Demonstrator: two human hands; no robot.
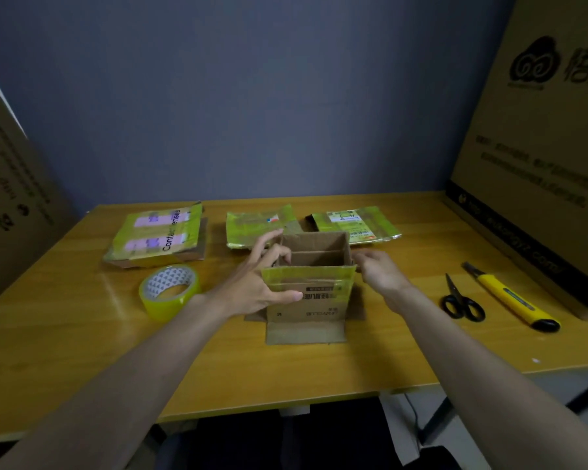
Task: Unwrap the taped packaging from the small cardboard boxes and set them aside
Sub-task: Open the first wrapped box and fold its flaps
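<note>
We see the small cardboard box [309, 286] standing open-topped at the middle of the bench [82, 334], its bottom flaps splayed flat on the wood. Our left hand [255, 283] grasps its left wall, thumb across the taped front face and fingers curled over the rim. Our right hand [377, 269] meets the box's right top corner; we cannot tell whether it grips. At 11 o'clock lie flattened taped boxes [157, 237], with two more taped wrappings [258, 225] at 12 and 1 o'clock. A tape roll [168, 290] sits just left of the left hand. Scissors [460, 300] and a yellow utility knife [510, 296] lie at 3 o'clock, near the big carton [540, 147]. Bare wood runs along the near edge at 6 o'clock.
</note>
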